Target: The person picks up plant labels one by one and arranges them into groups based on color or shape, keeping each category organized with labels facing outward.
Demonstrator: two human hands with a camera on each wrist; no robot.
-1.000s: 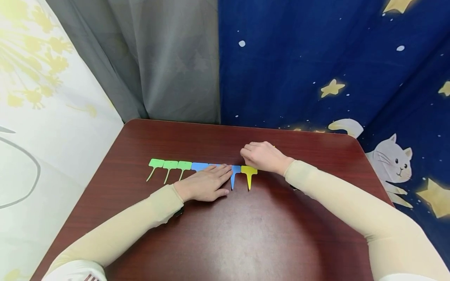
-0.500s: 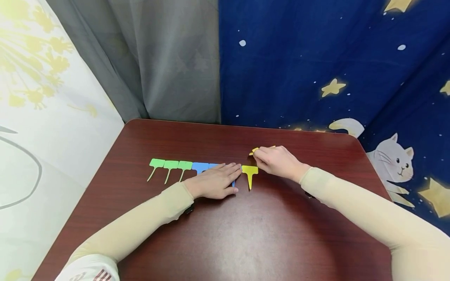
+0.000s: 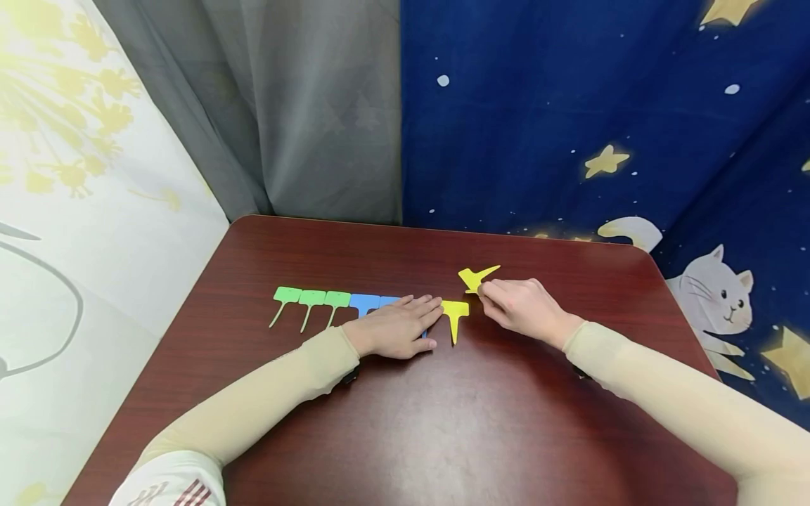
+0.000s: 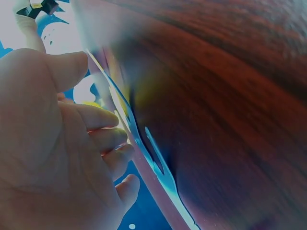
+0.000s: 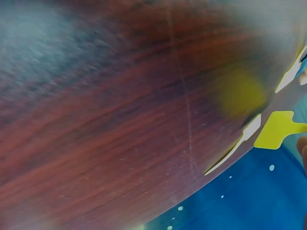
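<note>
Green T-shaped plant labels (image 3: 313, 298) lie in a row on the table, continuing into blue labels (image 3: 363, 302) and one yellow label (image 3: 455, 309) at the right end. My left hand (image 3: 399, 329) rests on the blue labels with straight fingers and hides most of them. Just right of the row, my right hand (image 3: 528, 306) pinches a second yellow label by its stem; its broad head (image 5: 273, 130) shows in the right wrist view. Behind it another yellow label (image 5: 235, 147) lies on the table. In the head view these two overlap.
The dark red-brown table (image 3: 443, 422) has rounded far corners. A grey curtain (image 3: 323, 112) and a blue star-patterned curtain (image 3: 506, 126) hang behind its far edge. A pale patterned wall covering (image 3: 95, 281) is on the left.
My right hand has moved right and a little nearer, bringing the pinched yellow label and the one behind it into view. My left hand has slid right along the blue labels.
</note>
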